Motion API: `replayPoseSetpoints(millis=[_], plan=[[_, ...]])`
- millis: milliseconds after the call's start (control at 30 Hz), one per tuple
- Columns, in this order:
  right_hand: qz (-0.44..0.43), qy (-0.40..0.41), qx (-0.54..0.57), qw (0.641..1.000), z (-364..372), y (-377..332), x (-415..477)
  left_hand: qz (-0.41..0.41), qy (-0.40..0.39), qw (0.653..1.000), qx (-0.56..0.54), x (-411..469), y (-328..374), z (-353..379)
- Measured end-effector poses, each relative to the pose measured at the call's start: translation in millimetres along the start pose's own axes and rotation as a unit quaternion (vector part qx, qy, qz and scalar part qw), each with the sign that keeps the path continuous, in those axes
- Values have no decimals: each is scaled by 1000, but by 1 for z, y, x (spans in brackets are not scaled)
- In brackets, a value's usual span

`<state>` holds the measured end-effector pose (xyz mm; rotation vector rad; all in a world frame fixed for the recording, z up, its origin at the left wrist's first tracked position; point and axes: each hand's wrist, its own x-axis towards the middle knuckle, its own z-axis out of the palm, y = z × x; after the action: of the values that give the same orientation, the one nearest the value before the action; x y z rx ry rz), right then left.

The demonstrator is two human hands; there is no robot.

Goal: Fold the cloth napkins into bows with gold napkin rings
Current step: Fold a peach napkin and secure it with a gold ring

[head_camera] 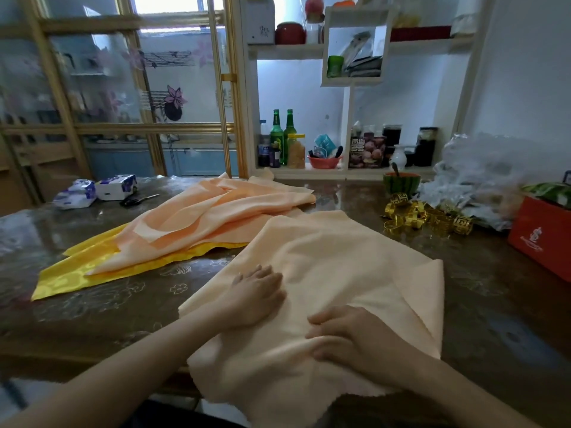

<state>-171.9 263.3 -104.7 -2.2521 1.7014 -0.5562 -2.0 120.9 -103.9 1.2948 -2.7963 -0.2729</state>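
Napkin (333, 254) spread flat; left hand (258, 291) rests atop; right hand (352, 338) presses nearer edge.

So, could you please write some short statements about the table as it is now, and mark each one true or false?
1. The left hand and the right hand both rest on the front napkin. True.
2. One of the gold rings already sits on that napkin. False: they lie in a heap on the table, to the right of the napkin.
3. The scissors lie beside the tissue packs. True.
4. The yellow cloth lies on top of the pile of peach cloths. False: it lies under that pile.
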Motion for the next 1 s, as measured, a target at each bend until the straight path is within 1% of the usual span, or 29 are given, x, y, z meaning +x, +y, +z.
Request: replayPoseSetpoints(millis=[67, 100, 167, 233, 333, 400, 467, 500, 533, 600, 633, 700, 733, 767, 800, 833, 867, 900, 933, 967, 1000], plan=[[29, 3, 48, 998, -11, -5, 0, 20, -26, 998, -47, -10, 0, -7], [62, -1, 80, 995, -19, -4, 2, 37, -50, 994, -86, -17, 0, -12], [126, 3, 139, 982, -39, 4, 10, 42, -99, 974, -200, -28, 3, -27], [195, 50, 186, 962, -58, 20, 22, 15, -117, 948, -295, -34, 0, -43], [306, 153, 270, 900, -68, 59, 44, 37, -134, 937, -320, -32, -15, -59], [358, 159, 312, 865, -59, 87, 54, 38, -178, 936, -302, -30, -21, -59], [389, 163, 321, 848, -49, 101, 63, 32, -191, 935, -298, -29, -21, -52], [402, 164, 331, 838, -47, 100, 66, 21, -175, 940, -292, -29, -20, -46], [406, 163, 341, 832, -48, 91, 66, 6, -141, 948, -285, -29, -17, -40], [420, 166, 317, 834, -53, 82, 69, -22, -25, 964, -264, -27, -9, -24], [430, 171, 316, 829, -55, 82, 70, -42, 39, 966, -252, -25, -3, -16], [426, 169, 337, 823, -58, 79, 69, -87, 149, 953, -248, -16, 3, -7], [425, 163, 341, 822, -59, 79, 67, -105, 191, 937, -274, -9, 4, -8], [425, 149, 340, 826, -59, 80, 65, -129, 221, 910, -325, -4, 4, -13], [419, 129, 333, 835, -60, 78, 63, -158, 234, 873, -397, 2, 3, -22], [419, 108, 316, 844, -63, 76, 61, -179, 240, 829, -472, 8, -1, -32], [419, 85, 297, 854, -66, 73, 59, -194, 250, 791, -523, 12, -5, -45], [420, 55, 269, 865, -68, 71, 58, -196, 268, 780, -531, 14, -8, -58], [410, 22, 240, 880, -71, 69, 57, -176, 298, 808, -478, 14, -11, -72], [394, -9, 219, 892, -75, 67, 57, -126, 325, 856, -381, 13, -15, -88], [377, -38, 210, 901, -79, 60, 56, -59, 327, 903, -272, 10, -16, -104]])
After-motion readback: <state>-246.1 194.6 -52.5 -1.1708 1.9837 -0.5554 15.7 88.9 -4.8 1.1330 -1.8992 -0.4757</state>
